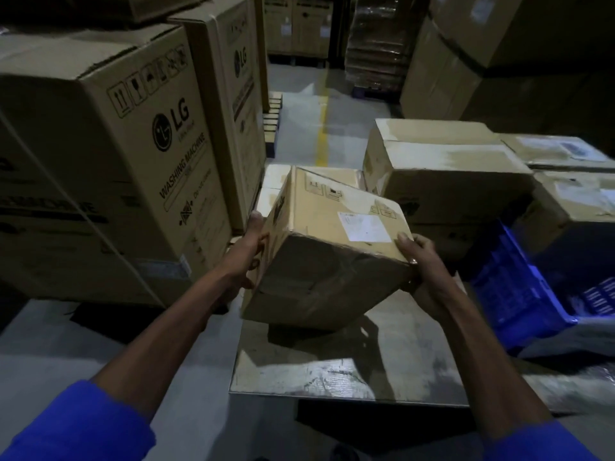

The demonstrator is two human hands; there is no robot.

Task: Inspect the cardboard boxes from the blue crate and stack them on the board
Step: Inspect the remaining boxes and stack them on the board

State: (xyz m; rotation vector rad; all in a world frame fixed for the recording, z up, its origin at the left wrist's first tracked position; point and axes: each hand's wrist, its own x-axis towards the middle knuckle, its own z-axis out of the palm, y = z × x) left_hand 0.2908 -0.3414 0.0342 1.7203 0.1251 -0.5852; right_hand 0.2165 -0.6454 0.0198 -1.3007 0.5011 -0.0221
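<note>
cardboard box (pixel 332 247) is gripped at opposite ends by left hand (pixel 248 257) and right hand (pixel 421 261), tilted above the board (pixel 332 364), stacked boxes (pixel 446 174) beyond

You're looking at a big carton (pixel 109 168) on your left that's showing the "LG" logo with "WASHING MACHINE" running down its side, and a row of handling pictograms is sitting near its top edge. The taller carton (pixel 233 104) right behind it is also carrying "LG". The cardboard box (pixel 332 247) you're tilting is wearing a white sticker (pixel 364 226) and small printed symbols, but nothing on them is coming through legibly; the dark print on its left face is staying unreadable too.
</note>
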